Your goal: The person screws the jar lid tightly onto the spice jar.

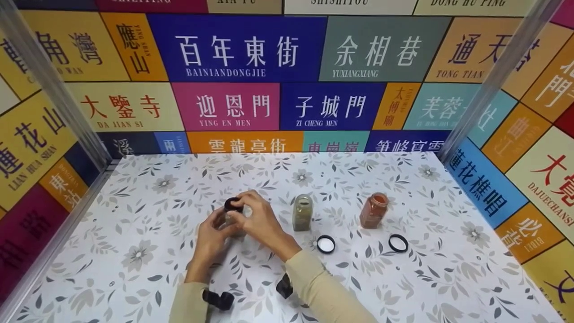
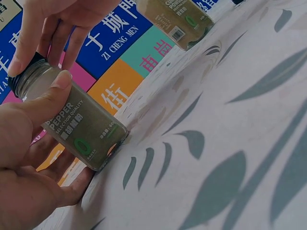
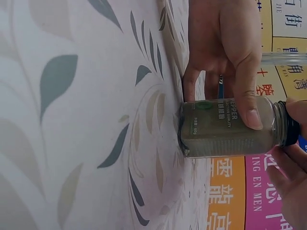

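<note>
A glass jar point(image 2: 86, 120) labelled pepper, filled with grey-brown powder, stands on the patterned tabletop. My left hand point(image 1: 211, 235) grips its body, with the thumb across the label. Over the jar's neck sits a black lid point(image 1: 233, 205), which my right hand point(image 1: 264, 220) pinches between thumb and fingers. In the right wrist view the lid point(image 3: 289, 125) is at the jar's threaded neck; fingers cover part of it. Whether it is loose from the thread, I cannot tell.
To the right stand an uncapped jar of greenish-brown powder point(image 1: 302, 215) and an uncapped jar of red-brown powder point(image 1: 373, 213). In front of them lie a black-rimmed lid with a white inside point(image 1: 326, 245) and another black-rimmed lid point(image 1: 390, 242). Panels with printed signs point(image 1: 242, 49) enclose the table.
</note>
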Demonstrator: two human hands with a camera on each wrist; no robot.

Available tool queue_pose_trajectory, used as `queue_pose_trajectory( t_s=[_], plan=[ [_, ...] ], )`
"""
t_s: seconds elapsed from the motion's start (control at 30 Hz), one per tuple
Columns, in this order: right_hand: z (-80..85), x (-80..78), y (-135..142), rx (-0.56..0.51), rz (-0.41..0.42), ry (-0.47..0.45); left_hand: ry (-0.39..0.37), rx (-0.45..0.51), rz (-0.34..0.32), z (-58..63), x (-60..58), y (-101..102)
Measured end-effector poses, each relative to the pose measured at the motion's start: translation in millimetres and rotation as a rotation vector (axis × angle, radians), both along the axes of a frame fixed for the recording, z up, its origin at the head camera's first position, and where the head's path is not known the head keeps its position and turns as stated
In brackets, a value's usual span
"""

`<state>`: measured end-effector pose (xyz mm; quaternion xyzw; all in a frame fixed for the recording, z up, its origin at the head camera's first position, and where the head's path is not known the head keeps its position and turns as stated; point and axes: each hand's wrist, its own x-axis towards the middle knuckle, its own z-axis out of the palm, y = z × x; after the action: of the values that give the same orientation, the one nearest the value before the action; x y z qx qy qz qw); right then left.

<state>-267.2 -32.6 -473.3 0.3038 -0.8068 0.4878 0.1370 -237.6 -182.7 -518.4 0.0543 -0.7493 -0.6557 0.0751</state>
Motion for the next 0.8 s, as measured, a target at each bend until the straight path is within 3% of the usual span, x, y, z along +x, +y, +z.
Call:
queue_pose_trajectory(
  t_s=[0.27, 0.5, 0.63, 0.8],
  plan=[
    [-4.4, -1.2, -2.9, -0.017, -0.021, -0.044, 0.013, -0.023, 0.011, -0.8, -0.6, -0.4],
    [-3.3, 0.4, -2.1, -0.068, -0.020, -0.026, 0.004, -0.013, 0.011, -1.2, -1.2, -1.2],
    [-0.3, -0.5, -0.2, -0.115, 0.003, -0.127, -0.005, -0.027, 0.017, -0.1, -0.7, -1.4],
    [-2.4, -3.9, 2.8, -0.175, 0.100, -0.281, 0.000, -0.023, 0.014, 0.1, -0.6, -0.3]
  ],
)
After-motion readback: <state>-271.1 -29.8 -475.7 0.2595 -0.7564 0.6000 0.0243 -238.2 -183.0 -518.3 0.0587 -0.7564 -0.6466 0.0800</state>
